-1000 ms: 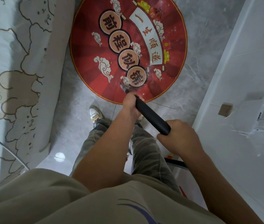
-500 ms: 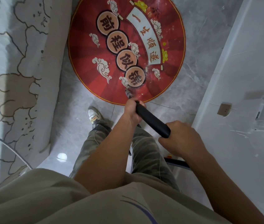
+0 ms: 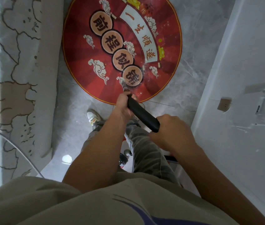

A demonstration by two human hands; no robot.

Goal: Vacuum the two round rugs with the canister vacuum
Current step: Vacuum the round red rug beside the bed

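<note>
At rug edge | left hand fingers wrap wand front | right hand fingers wrap its rear

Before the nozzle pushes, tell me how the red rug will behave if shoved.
The rug lies flat and thin, so it is probably floppy and light. The floor under it looks glossy, so it may slide or bunch when the nozzle pushes. Flat as it is, it should not roll or tip.
</note>
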